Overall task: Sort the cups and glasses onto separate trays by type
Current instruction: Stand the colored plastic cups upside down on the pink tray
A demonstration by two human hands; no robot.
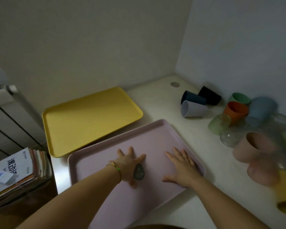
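Lying beneath spread fingers (pixel 180 155): pink tray (pixel 147 138)

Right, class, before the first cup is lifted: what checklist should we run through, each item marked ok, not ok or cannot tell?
1. Both hands free: left hand and right hand lie flat on the pink tray, holding nothing. Ok.
2. Yellow tray bare and ready. Ok.
3. Pink tray free of cups and glasses. Ok.
4. Cups upright: pale grey cup, dark blue cup and black cup lie on their sides on the table. Not ok.
5. Glasses countable: clear glass and green glass show, but the right edge is blurred. Cannot tell.
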